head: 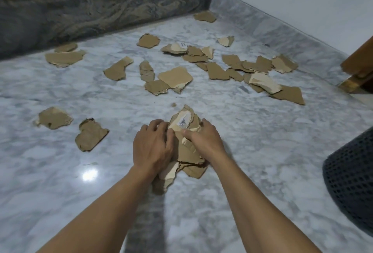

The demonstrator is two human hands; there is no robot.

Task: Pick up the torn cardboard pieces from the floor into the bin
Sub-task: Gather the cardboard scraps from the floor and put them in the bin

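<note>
Both my hands close on one small heap of torn brown cardboard pieces (186,151) at the middle of the marble floor. My left hand (153,145) grips the heap's left side with curled fingers. My right hand (203,137) grips its right side, thumb on top. A piece with a white barcode label (183,120) sticks out above my fingers. Several more torn pieces lie scattered farther away, among them a flat square one (175,77). The dark mesh bin (351,176) stands at the right edge, partly cut off.
Two loose pieces (54,118) (90,134) lie to the left of my hands. A dark marbled step (101,10) runs along the back. A white wall (302,0) and a wooden furniture leg (359,71) border the right.
</note>
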